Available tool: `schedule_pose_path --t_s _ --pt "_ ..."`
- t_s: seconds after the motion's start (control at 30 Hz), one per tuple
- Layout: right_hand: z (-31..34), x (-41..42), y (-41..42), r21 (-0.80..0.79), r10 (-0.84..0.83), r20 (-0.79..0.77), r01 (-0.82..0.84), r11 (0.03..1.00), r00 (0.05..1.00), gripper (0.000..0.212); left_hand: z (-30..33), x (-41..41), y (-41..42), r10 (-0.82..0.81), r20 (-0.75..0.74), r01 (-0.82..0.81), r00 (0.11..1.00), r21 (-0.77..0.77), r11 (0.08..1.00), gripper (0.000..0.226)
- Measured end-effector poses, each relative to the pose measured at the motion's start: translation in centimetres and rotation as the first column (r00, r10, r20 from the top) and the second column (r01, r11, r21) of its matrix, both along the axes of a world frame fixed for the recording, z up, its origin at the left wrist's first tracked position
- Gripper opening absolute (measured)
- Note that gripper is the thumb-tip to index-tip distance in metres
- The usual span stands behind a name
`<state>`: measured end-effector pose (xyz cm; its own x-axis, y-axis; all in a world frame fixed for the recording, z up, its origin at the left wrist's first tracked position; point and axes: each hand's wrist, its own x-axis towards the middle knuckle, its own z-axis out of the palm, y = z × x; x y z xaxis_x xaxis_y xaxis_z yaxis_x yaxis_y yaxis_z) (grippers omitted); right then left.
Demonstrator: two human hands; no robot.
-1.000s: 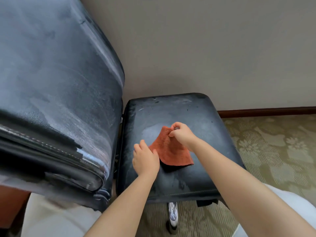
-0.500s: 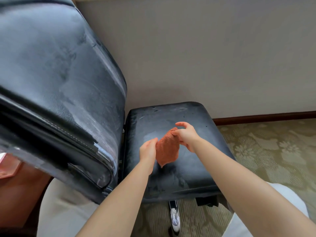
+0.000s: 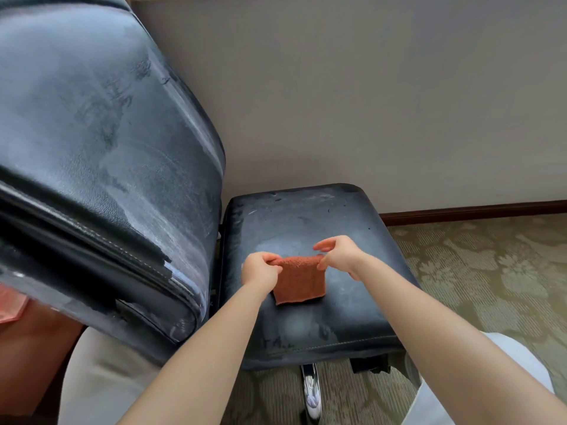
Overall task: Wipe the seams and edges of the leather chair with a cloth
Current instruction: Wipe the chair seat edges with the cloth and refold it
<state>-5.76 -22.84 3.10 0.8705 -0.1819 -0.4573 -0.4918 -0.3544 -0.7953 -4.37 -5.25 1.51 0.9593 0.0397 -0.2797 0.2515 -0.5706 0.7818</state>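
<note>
A: Where's the cloth (image 3: 299, 279) right now?

B: Held up over the middle of the chair seat (image 3: 352, 308). The left hand (image 3: 259, 271) grips its top left corner with curled fingers, and the right hand (image 3: 339, 256) pinches the top right corner, its other fingers spread loose. The lower edge seems to rest on the leather.

A: So it's being folded?

B: Looks that way to me. Best to fold it into a firm pad with a clean edge, then run that edge along the stitched seam (image 3: 331, 346) at the seat's front edge, pressing into the groove.

A: Anything you can't see?

B: Plenty. The chair back (image 3: 101, 167) is cut off at the left and top, the seat's underside is mostly hidden, and whether the pale haze on the leather is dust or glare, I can't tell.
</note>
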Motion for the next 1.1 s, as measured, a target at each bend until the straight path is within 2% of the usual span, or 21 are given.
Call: schedule_pose_path --t_s 0.07,0.13,0.2,0.27,0.3,0.33,0.43,0.5,0.57,0.67,0.73,0.8,0.83,0.9,1.03,1.1 --pt "-0.1 0.5 0.0 -0.235 0.148 -0.002 -0.145 0.961 0.989 0.032 -0.2 0.9 -0.1 -0.125 0.098 0.101 0.987 0.221 0.970 0.019" --pt "-0.4 1.2 0.3 -0.474 0.223 0.065 -0.167 0.865 0.973 0.018 -0.1 1.9 -0.2 -0.226 0.221 0.131 0.949 0.373 0.918 0.024" --pt "-0.5 1.6 0.3 -0.615 0.228 0.243 -0.032 0.788 0.943 0.016 0.6 2.6 -0.4 -0.251 0.342 0.096 0.906 0.412 0.906 0.027" --pt "-0.9 1.7 0.0 -0.681 0.285 0.411 0.084 0.727 0.866 0.013 0.7 3.0 -0.3 -0.277 0.407 0.071 0.870 0.454 0.888 0.029" --pt "-1.2 1.6 -0.3 -0.712 0.342 0.399 0.053 0.700 0.851 0.012 0.5 3.0 -0.3 -0.301 0.388 0.091 0.871 0.474 0.876 0.029" --pt "-1.8 1.4 -0.6 -0.740 0.400 0.319 -0.038 0.672 0.859 0.014 0.2 2.8 -0.1 -0.325 0.341 0.136 0.882 0.477 0.868 0.029" --pt "-3.9 0.0 -0.9 -0.699 0.454 -0.060 -0.363 0.617 0.889 0.023 -2.3 0.8 0.5 -0.421 0.107 0.328 0.901 0.470 0.820 0.027" --pt "-5.1 -1.2 -0.8 -0.611 0.427 -0.149 -0.423 0.670 0.892 0.025 -4.4 -1.0 0.9 -0.485 0.005 0.419 0.875 0.496 0.761 0.026" --pt "-5.4 -2.0 -0.7 -0.518 0.412 -0.126 -0.414 0.749 0.903 0.022 -5.6 -2.1 1.3 -0.497 -0.019 0.438 0.867 0.504 0.744 0.027" --pt "-5.0 -2.0 -1.1 -0.422 0.360 -0.083 -0.360 0.832 0.929 0.014 -5.2 -1.7 1.5 -0.498 0.035 0.432 0.866 0.446 0.783 0.021" --pt "-4.8 -1.8 -1.3 -0.385 0.298 -0.051 -0.294 0.875 0.953 0.019 -4.3 -1.0 1.3 -0.423 0.045 0.390 0.905 0.307 0.868 0.014" --pt "-4.9 -1.5 -1.2 -0.387 0.205 0.016 -0.183 0.904 0.979 0.026 -3.9 -0.2 0.8 -0.282 0.020 0.280 0.959 0.078 0.957 0.012" --pt "-5.2 -1.5 -1.1 -0.398 0.165 0.047 -0.133 0.908 0.985 0.027 -3.9 0.1 0.4 -0.219 -0.001 0.219 0.976 -0.021 0.976 0.010" --pt "-5.9 -1.4 -0.7 -0.432 0.099 0.085 -0.053 0.900 0.991 0.027 -4.3 0.7 -0.3 -0.141 -0.012 0.139 0.990 -0.092 0.986 0.012" --pt "-7.6 -1.2 -0.1 -0.543 0.011 0.120 0.056 0.838 0.993 0.023 -5.2 2.1 -1.6 -0.080 0.054 0.083 0.995 -0.062 0.995 0.027" --pt "-8.2 -1.2 -0.1 -0.657 0.043 0.103 0.035 0.753 0.994 0.022 -5.7 2.4 -2.1 -0.115 0.011 0.115 0.993 -0.020 0.993 0.036"
